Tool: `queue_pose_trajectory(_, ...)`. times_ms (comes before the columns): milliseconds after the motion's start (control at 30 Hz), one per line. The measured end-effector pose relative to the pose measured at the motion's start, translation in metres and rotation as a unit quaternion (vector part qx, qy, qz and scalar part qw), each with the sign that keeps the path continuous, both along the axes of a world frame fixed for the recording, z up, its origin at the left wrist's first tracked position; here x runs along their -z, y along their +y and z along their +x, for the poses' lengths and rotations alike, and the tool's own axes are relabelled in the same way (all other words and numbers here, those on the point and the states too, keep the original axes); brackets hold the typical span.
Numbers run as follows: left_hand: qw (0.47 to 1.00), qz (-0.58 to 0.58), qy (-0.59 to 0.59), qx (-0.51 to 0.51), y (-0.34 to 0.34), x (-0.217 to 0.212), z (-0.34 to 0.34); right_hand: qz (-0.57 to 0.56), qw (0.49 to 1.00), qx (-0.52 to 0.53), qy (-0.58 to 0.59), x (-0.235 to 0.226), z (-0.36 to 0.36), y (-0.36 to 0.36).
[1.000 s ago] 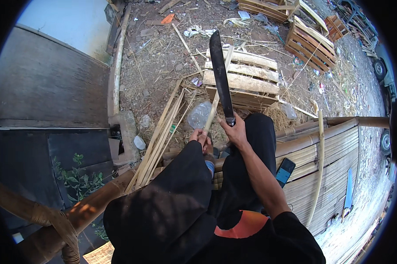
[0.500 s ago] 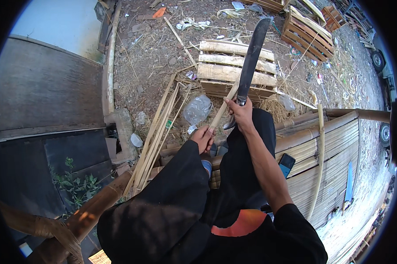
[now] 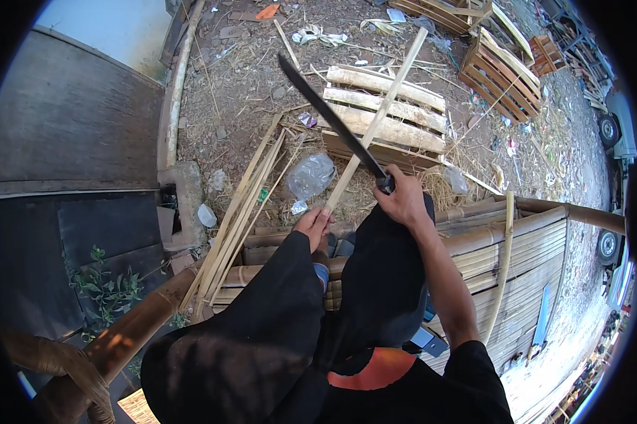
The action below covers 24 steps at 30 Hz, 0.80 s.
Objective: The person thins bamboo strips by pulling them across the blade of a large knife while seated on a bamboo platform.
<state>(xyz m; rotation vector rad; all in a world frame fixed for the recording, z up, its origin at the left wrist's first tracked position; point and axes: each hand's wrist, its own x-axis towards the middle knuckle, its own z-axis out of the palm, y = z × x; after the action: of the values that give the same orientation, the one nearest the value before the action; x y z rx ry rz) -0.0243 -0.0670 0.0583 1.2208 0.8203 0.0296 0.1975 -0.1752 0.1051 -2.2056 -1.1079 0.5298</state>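
My right hand (image 3: 403, 198) is closed around the handle of a machete (image 3: 330, 116), whose long dark blade points to the far left. My left hand (image 3: 313, 227) grips the near end of a pale bamboo strip (image 3: 385, 106), which slants away to the far right. The blade crosses the strip partway along its length; whether they touch, I cannot tell. Past the hands, a slatted wooden crate (image 3: 382, 116) lies on the ground under the strip's far part. Several more bamboo strips (image 3: 244, 205) lean together to the left of my left hand.
I sit on a bamboo bench (image 3: 516, 268), with a curved bamboo piece (image 3: 506, 261) and a blue-bladed tool (image 3: 542, 314) on its right side. A clear plastic bag (image 3: 311, 175) lies on the littered ground. More wooden crates (image 3: 501, 74) stand far right; a dark panel wall (image 3: 71, 113) is at left.
The machete has swung from pointing away and right to pointing far left across the strip. More of the bamboo strip now shows, reaching past the crate.
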Motion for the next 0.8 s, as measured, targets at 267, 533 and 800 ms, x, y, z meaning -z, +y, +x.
queue_pose_trajectory(267, 0.994, -0.003, 0.011, -0.105, 0.001, -0.005, 0.004, 0.004, 0.967, -0.178, -0.182, -0.009, -0.031, 0.001)
queue_pose_trajectory(533, 0.987, -0.107, 0.104, -0.057, -0.008, -0.024, 0.007, -0.180, 0.943, -0.244, -0.137, -0.029, -0.014, 0.000)
queue_pose_trajectory(800, 0.968, -0.197, 0.157, -0.025, -0.002, -0.002, 0.002, -0.150, 0.940, -0.244, -0.188, -0.003, 0.006, 0.005)
